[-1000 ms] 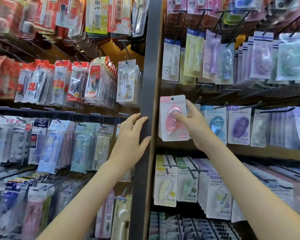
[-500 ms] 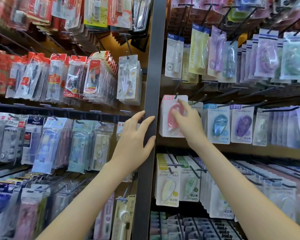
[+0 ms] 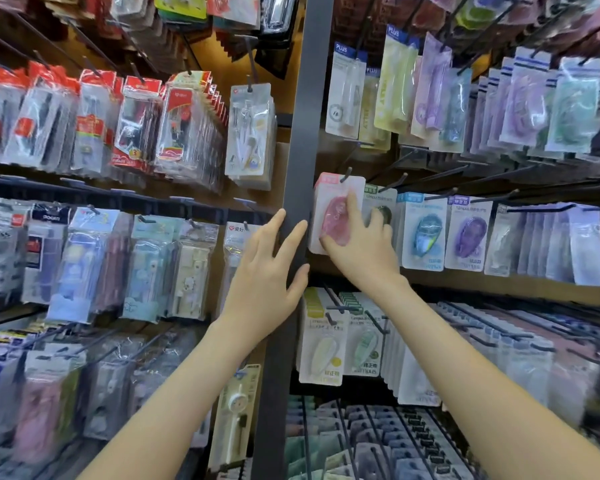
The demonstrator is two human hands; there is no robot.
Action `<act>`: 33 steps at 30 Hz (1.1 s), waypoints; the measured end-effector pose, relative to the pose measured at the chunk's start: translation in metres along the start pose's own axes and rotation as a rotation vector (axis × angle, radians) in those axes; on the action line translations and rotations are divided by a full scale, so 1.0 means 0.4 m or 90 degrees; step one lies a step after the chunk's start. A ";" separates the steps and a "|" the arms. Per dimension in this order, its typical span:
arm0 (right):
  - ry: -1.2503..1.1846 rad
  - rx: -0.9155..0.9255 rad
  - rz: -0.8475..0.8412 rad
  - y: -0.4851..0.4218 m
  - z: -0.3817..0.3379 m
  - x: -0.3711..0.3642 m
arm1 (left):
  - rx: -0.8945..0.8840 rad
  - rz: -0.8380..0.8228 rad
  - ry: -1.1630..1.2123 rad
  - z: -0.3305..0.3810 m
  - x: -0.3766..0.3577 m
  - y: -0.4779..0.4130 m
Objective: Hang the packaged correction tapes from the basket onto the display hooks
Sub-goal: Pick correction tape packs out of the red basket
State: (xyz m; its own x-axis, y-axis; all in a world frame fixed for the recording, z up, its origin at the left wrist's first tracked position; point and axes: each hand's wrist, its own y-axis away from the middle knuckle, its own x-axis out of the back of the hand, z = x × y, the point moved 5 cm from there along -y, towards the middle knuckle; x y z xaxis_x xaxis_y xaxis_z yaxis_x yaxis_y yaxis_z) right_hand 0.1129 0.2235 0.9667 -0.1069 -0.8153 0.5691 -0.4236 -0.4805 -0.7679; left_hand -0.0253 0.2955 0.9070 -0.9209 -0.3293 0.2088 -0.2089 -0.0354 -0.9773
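Note:
A pink packaged correction tape (image 3: 329, 192) hangs on a black display hook (image 3: 344, 174), whose tip pokes out through the card's top. My right hand (image 3: 361, 252) lies over the front of the pack, thumb and index finger curled round its pink blister. My left hand (image 3: 264, 278) rests flat with straight fingers on the dark grey upright post (image 3: 312, 116). The same row holds a green tape pack (image 3: 378, 199), a blue one (image 3: 425, 233) and a purple one (image 3: 470, 233). No basket is in view.
Long bare hook rods (image 3: 430, 174) jut out above the tape row. Packed hooks of pens and stationery (image 3: 174, 126) fill the left bay. More tape packs (image 3: 323, 344) hang on the row below, close under my right forearm.
My right hand has pushed the pink pack back along the hook, toward the shelf wall. The view has drawn closer. My left hand stays on the post.

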 end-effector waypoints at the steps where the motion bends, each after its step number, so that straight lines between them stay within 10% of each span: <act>1: 0.005 0.023 0.014 0.032 0.005 0.010 | 0.012 0.002 -0.003 0.013 -0.001 0.017; 11: -0.121 0.217 0.028 0.597 0.278 0.002 | 0.103 -0.068 0.051 0.345 -0.033 0.419; 21: -0.102 -0.153 -0.567 1.578 0.877 -0.323 | 0.467 -0.731 0.128 0.738 -0.205 1.476; 28: -0.070 -0.319 -0.737 2.326 1.190 -0.608 | 0.568 -1.130 0.020 0.870 -0.259 2.284; 33: -0.058 -0.321 -0.781 2.617 1.290 -0.892 | 0.591 -1.203 -0.113 0.890 -0.393 2.708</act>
State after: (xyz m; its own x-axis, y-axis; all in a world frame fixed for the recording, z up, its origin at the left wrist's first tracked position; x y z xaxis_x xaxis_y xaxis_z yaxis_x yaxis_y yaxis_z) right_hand 0.1718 -0.1554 -0.1917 0.6329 0.0297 0.7737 -0.4886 -0.7599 0.4288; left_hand 0.0104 -0.0272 -0.1972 0.2051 0.5963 0.7761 -0.3874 -0.6787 0.6239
